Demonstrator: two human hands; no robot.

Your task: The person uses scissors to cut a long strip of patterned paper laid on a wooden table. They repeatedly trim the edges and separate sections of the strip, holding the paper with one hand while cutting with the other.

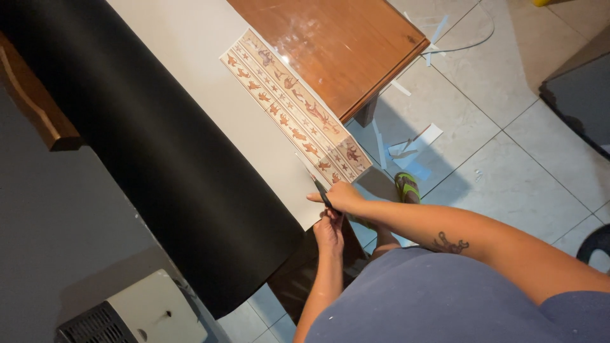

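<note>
At table edge | 1 pale sheet [210, 76] with black underside, curling off table | 1 patterned tile strip [295, 108] on top | right hand [340, 195] grips 1 cutter [316, 183] against strip | left hand [329, 232] pinches sheet edge

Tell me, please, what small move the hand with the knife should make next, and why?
Probably draw the knife back along the edge of the patterned tile. The right hand holds its blade on the grey sheet near the tile's end, and the left hand is at the sheet's edge below.
</note>
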